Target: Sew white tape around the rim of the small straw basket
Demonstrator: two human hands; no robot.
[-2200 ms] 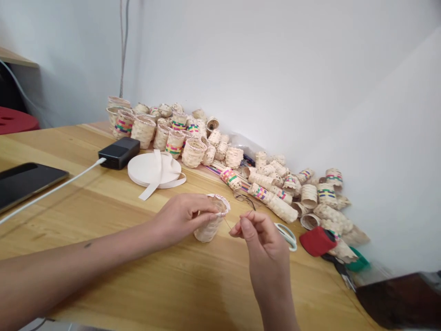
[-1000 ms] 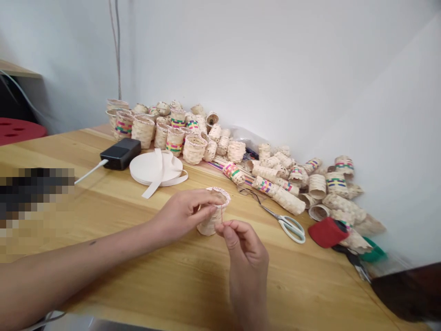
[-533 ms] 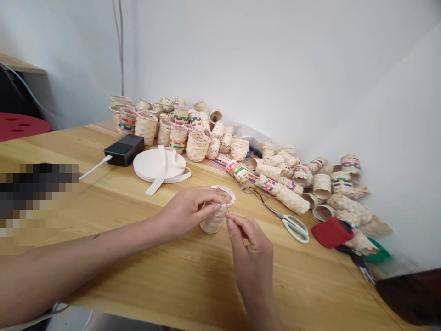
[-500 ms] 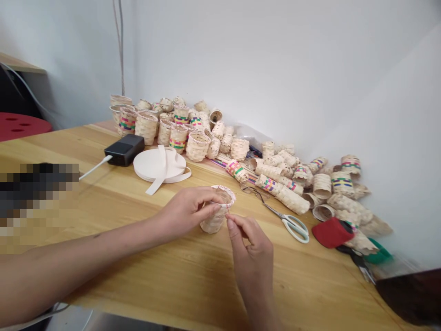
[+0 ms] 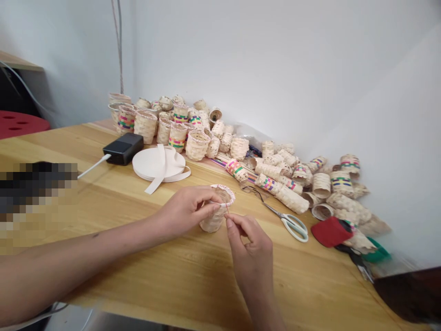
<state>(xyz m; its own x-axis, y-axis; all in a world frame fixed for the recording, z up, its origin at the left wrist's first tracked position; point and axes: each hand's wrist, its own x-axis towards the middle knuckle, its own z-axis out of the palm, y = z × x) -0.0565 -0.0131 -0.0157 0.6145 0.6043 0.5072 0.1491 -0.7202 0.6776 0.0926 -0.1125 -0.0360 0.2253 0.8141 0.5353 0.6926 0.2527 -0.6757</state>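
Observation:
A small woven basket (image 5: 212, 221) stands on the wooden table, its rim bound with white tape and red stitches. My left hand (image 5: 193, 207) grips the rim from the left, fingers inside and thumb outside. Just right of the basket, my right hand (image 5: 250, 241) is closed, thumb and forefinger pinching a thin red thread (image 5: 226, 209) that runs up to the rim. Whether a needle is on the thread is too small to tell.
A roll of white tape (image 5: 155, 165) lies behind my left hand, beside a black box with a cable (image 5: 123, 148). Scissors (image 5: 294, 226) and eyeglasses (image 5: 253, 189) lie to the right. Several woven baskets (image 5: 198, 146) line the wall. A red object (image 5: 330, 231) is at the right.
Both hands keep their hold on the basket and the thread, almost unmoved. The whole view has shifted very slightly.

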